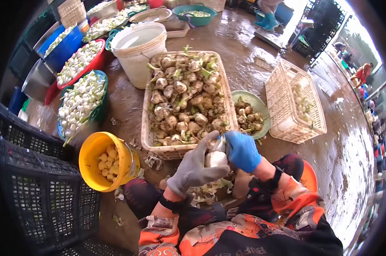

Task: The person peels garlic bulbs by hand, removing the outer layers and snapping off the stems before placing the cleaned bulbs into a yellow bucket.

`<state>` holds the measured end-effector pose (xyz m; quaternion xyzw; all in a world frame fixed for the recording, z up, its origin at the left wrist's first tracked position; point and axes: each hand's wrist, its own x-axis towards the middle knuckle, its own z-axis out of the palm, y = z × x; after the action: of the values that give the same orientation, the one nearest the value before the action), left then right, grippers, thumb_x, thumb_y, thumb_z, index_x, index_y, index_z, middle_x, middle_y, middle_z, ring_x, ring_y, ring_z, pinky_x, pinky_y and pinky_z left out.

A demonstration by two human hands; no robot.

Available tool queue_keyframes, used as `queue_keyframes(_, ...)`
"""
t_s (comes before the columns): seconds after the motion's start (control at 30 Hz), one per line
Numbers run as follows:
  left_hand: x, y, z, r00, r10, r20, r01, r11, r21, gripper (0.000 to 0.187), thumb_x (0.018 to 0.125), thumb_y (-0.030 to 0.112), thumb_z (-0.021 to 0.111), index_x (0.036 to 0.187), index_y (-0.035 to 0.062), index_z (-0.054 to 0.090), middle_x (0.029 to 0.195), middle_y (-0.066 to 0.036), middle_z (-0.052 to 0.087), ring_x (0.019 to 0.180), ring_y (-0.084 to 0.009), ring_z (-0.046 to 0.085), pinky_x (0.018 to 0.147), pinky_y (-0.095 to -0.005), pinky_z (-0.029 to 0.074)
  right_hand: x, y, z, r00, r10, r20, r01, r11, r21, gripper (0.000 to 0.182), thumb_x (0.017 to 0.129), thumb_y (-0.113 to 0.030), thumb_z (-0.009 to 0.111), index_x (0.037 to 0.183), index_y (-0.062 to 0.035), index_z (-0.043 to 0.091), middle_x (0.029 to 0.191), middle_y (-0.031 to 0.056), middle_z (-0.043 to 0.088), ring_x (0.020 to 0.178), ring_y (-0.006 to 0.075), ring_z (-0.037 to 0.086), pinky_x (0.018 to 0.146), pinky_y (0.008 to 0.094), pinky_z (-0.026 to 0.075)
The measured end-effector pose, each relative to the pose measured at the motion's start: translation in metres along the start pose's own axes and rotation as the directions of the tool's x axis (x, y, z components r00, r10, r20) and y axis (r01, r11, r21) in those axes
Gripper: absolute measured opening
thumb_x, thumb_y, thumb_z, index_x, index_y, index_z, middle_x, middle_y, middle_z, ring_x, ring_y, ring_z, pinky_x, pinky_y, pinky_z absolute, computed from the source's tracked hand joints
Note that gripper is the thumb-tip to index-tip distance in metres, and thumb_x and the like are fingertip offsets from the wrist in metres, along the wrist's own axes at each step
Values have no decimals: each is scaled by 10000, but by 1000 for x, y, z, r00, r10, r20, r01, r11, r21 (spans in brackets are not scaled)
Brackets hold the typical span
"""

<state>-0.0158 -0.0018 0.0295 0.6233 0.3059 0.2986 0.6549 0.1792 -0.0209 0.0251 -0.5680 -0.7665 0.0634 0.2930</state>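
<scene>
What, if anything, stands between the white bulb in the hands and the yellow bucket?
The left hand, holding the bulb, is on its bucket side. Beyond, nothing visible blocks the gap between crate and left knee except the bucket's raised rim.

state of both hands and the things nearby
round white bulb: clean, held
gray-gloved left hand: gripping bulb
blue-gloved right hand: curled, grip unclear
central beige plastic crate: heaped full
round yellow plastic bucket: uncovered, partly filled
big white plastic bucket: uncovered
pale green plastic bowl: uncovered, partly filled
</scene>
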Motion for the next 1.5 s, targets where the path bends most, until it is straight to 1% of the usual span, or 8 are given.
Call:
queue_keyframes(0.1,-5,3,8,996,58,69,-68,984,167,1031,699,215,825,1499,92,185,1077,-119,623,947,-172,603,845,-316,487,14,40,16,868,484,-108,-441,854,277,96,801,-135,569,755,-54,593,777,231,621,732,431,604,620,485,476)
queue_keyframes(0.23,-5,-5,3,990,137,-28,-133,984,118,1159,694,109,838,1518,120,22,1127,-117,559,981,-185,593,863,-341,488,-19,40,8,760,284,584,-174,956,-237,440,895,-406,592,1208,-97,587,903,218,666,871,316,677,779,416,519)
queue_keyframes(0.43,7,-14,13,919,374,-125,-218,747,629,1139,674,216,849,1508,81,86,1183,-130,532,1001,-181,564,814,-315,493,-11,-10,-25,826,266,497,-557,241,795,602,887,-146,660,1420,-47,399,1326,59,527,1148,133,519,962,279,431)
queue_keyframes(0.63,5,-8,21,974,153,-168,-161,986,-34,816,848,104,659,1494,63,163,1267,-127,510,1155,-185,510,918,-287,463,-30,-12,-9,805,452,385,-335,-190,923,551,856,-48,662,1360,7,446,1345,81,519,1154,127,531,979,259,430)
queue_keyframes(0.87,10,-29,32,992,-103,-72,45,830,-557,580,909,17,586,1430,29,332,1278,-65,525,1090,-118,534,895,-263,459,-33,-16,-3,992,128,-10,-120,953,279,527,847,-122,635,1335,-10,469,1238,123,585,1091,254,578,974,348,428)
queue_keyframes(1.1,10,-29,29,972,-24,-235,0,995,-101,510,849,101,706,1301,18,486,946,-8,644,753,-51,560,648,-221,487,-26,-15,-3,990,-105,94,138,863,-485,328,783,-116,556,1081,18,577,711,89,543,620,198,559,504,330,441)
queue_keyframes(1.37,9,-24,22,968,-66,-241,5,969,-247,482,833,127,722,1252,4,517,926,-23,660,750,-53,573,629,-225,485,-18,11,9,961,265,-77,-192,842,504,331,812,-127,647,1139,-82,634,742,115,612,706,268,637,588,397,482)
queue_keyframes(1.5,10,-38,23,964,-6,-265,22,998,60,448,868,113,689,1261,13,500,993,-22,635,816,-62,566,673,-218,484,-16,-21,-9,994,-64,89,86,957,-277,430,857,-195,607,1253,-35,562,714,97,594,683,259,617,570,376,489)
